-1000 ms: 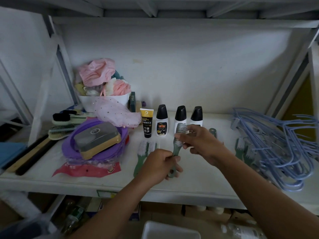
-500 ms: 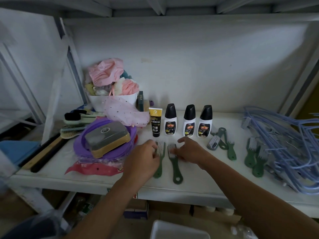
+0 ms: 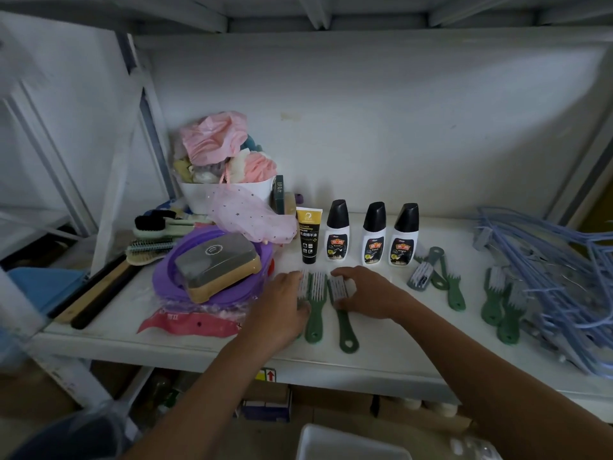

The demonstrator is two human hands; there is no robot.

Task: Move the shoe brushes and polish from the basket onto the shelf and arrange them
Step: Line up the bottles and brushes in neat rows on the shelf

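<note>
**1.** White plastic basket (image 3: 348,441). Nearest item, below both hands and under the shelf edge. Only the rim shows, so its contents cannot be told.

**2.** White painted shelf board (image 3: 205,343). It carries everything listed below.

**3.** Left hand (image 3: 282,307). It lies palm down with fingers loosely extended, resting on the leftmost green plastic shoe brush (image 3: 302,285) and gripping nothing.

**4.** Right hand (image 3: 366,293). It lies flat, with fingers stretched across the white bristle head of the third green brush (image 3: 345,330).

**5.** Middle green brush (image 3: 315,310). It lies between the hands, parallel to its neighbours, handle toward the person.

- Handling, as a judgement: light, stiff plastic that is likely to skate on the smooth paint.
- Nudge it with flat fingers at the head, or lift it by the narrow handle above the hanging loop.
- The bristles are soft and will give.

**6.** Grey brush (image 3: 420,276) and loose green brushes (image 3: 452,292). They lie crossed, to the right of the right hand, and are not yet lined up. Beyond them is a heap of blue wire hangers (image 3: 547,277).

**7.** Yellow-and-black polish tube (image 3: 308,235) and three white polish bottles with black caps (image 3: 373,237). They stand upright in a row just past the fingertips. They are probably tippy, so take them by the body.

**8.** Purple round basin (image 3: 166,277) holding a tan-and-grey box (image 3: 215,270). It sits to the left of the left hand.

**9.** White tub of pink bath puffs (image 3: 229,194). It sits farther back.
</note>
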